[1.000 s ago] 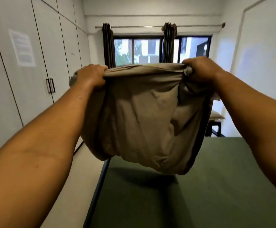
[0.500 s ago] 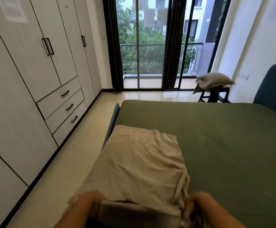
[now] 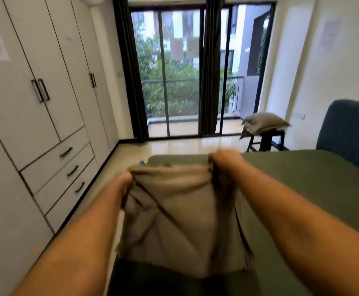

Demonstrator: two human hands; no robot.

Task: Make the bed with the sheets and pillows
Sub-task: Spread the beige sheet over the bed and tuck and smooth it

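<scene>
1. The bed (image 3: 302,189) fills the right and lower part of the view. A green sheet already lies smooth over it, and the dark blue headboard (image 3: 349,129) stands at the far right.
2. The white wardrobe (image 3: 35,103) runs along the left wall, and the glass doors (image 3: 180,71) are straight ahead.
3. The beige pillow (image 3: 180,221) hangs in the air over the near left edge of the bed, with its lower end close above the sheet. Half a second ago it lay flat on this corner of the bed, and one second ago it was held high in front of the glass. So it goes up, down and up again. I judge this to be shaking, so that the filling settles in its cover. The pillow is not yet in its place by the headboard.
4. A second pillow (image 3: 264,123) waits on a dark stool (image 3: 268,139) beyond the bed, well apart from the hands.
5. The right hand (image 3: 225,160) grips the upper right corner of the hanging pillow with the fingers curled into the cloth.
6. The left hand (image 3: 125,180) holds the upper left corner, a little lower. It is blurred, but the cloth bunches at it, so it seems closed on the fabric. The pillow hangs below and between both hands.
</scene>
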